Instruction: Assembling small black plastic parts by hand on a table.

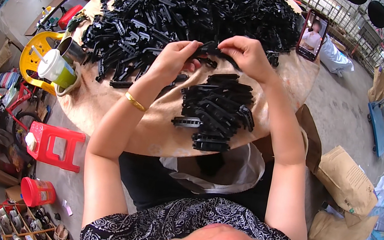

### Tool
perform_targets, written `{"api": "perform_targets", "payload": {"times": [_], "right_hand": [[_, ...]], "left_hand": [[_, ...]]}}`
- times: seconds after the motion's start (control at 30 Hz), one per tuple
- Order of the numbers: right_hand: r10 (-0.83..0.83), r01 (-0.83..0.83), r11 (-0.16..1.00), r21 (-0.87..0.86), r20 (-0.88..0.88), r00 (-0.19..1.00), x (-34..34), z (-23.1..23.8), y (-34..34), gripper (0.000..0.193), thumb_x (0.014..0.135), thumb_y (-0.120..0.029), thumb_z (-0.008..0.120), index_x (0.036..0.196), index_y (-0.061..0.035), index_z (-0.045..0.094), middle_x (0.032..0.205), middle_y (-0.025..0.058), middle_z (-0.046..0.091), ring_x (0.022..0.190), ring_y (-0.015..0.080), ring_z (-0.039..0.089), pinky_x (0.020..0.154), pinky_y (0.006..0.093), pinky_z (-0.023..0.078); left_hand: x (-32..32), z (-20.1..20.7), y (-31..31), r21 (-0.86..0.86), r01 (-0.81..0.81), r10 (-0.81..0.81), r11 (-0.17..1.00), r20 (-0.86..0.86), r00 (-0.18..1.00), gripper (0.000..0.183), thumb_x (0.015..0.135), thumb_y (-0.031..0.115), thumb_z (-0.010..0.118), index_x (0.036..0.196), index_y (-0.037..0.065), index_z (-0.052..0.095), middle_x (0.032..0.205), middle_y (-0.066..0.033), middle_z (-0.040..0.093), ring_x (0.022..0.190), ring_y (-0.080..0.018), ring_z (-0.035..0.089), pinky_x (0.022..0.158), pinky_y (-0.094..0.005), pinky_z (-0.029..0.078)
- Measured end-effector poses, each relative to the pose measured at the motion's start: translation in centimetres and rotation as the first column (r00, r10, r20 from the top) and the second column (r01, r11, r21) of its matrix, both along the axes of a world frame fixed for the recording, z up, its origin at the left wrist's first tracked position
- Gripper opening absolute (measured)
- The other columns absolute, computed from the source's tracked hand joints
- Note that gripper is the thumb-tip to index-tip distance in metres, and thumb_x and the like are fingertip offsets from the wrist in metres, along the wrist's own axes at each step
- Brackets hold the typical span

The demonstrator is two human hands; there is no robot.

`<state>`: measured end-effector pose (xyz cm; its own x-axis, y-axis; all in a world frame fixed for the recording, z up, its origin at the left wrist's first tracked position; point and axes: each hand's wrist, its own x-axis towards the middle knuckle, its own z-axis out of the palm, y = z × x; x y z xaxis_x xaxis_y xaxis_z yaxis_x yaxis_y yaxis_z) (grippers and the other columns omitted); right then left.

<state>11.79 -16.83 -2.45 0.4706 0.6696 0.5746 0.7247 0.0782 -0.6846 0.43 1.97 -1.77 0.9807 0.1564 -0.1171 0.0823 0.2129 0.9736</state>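
Note:
Above the near part of a round table with a peach cloth [102, 104], both my hands are closed on narrow black plastic pieces [209, 49]. My left hand [178, 59] pinches one end, fingertips partly hidden by the pieces. My right hand [250, 59] grips the other side between thumb and fingers. Whether it is one piece or two joined ones, I cannot tell. Just below my hands lies a small stack of similar black pieces [218, 101], mostly laid side by side. Beyond them a large loose heap of black plastic pieces [186, 6] covers most of the table.
A phone [312, 36] stands upright at the table's right edge. At the left are a lidded cup with a straw [57, 68], a yellow chair [33, 58], a red stool [56, 146] and a red bucket [38, 192]. A white sack [232, 181] hangs open below the table's near edge.

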Motion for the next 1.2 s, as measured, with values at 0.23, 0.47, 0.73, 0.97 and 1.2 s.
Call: {"api": "perform_targets", "payload": {"times": [0.23, 0.47, 0.73, 0.97, 1.2], "right_hand": [[-0.073, 0.063, 0.997, 0.039, 0.334, 0.94, -1.3, -0.1, 1.0, 0.009, 0.08, -0.001, 0.064, 0.089, 0.0005, 0.065, 0.082, 0.0115, 0.064, 0.074, 0.0227, 0.063, 0.067, 0.0278, 0.05], [0.01, -0.011, 1.0, 0.024, 0.059, 0.998, -1.6, -0.2, 0.8, 0.02, 0.078, -0.001, 0.067, 0.097, -0.0005, 0.063, 0.09, 0.01, 0.062, 0.079, 0.0171, 0.061, 0.069, 0.028, 0.049], [-0.033, 0.021, 0.997, 0.073, 0.163, 0.986, -0.3, -0.5, 0.7, 0.044, 0.074, -0.016, 0.076, 0.112, 0.0002, 0.061, 0.107, 0.0113, 0.064, 0.098, 0.0188, 0.06, 0.088, 0.0315, 0.047], [0.052, -0.053, 0.998, -0.043, -0.019, 0.998, -1.2, -0.1, 0.2, 0.035, 0.072, -0.007, 0.076, 0.102, 0.0025, 0.062, 0.09, 0.0088, 0.065, 0.079, 0.0136, 0.061, 0.071, 0.0265, 0.05], [0.037, -0.038, 0.998, 0.053, 0.024, 0.999, -1.2, -0.1, 0.0, 0.027, 0.068, -0.007, 0.079, 0.09, 0.0015, 0.065, 0.08, 0.0072, 0.065, 0.073, 0.0125, 0.059, 0.065, 0.0252, 0.048]], "left_hand": [[-0.3, -0.4, -1.2, 0.527, -0.088, 0.04, 0.845, 0.103, 0.994, 0.033, 0.086, 0.013, 0.064, 0.113, -0.005, 0.06, 0.07, -0.0065, 0.065, 0.055, -0.0048, 0.055, 0.05, -0.0199, 0.044], [-0.8, 0.2, -2.0, 0.711, -0.249, 0.082, 0.658, 0.261, 0.962, 0.028, 0.083, 0.008, 0.065, 0.109, -0.002, 0.063, 0.07, -0.0147, 0.066, 0.055, -0.0114, 0.059, 0.054, -0.0268, 0.047], [-0.9, 0.1, -1.9, 0.763, -0.351, 0.031, 0.543, 0.4, 0.916, 0.026, 0.08, 0.009, 0.067, 0.104, -0.001, 0.064, 0.077, -0.0197, 0.066, 0.066, -0.0242, 0.066, 0.061, -0.0303, 0.05], [-1.2, 0.5, -2.4, 0.804, -0.392, -0.102, 0.447, 0.482, 0.87, 0.024, 0.078, 0.008, 0.068, 0.101, 0.001, 0.065, 0.087, -0.0195, 0.066, 0.076, -0.032, 0.066, 0.065, -0.0334, 0.051], [-1.5, 1.0, -2.3, 0.797, -0.353, -0.168, 0.49, 0.484, 0.859, 0.026, 0.08, -0.001, 0.065, 0.106, 0.0, 0.064, 0.08, -0.0094, 0.068, 0.067, -0.0092, 0.062, 0.059, -0.0236, 0.05]]}}
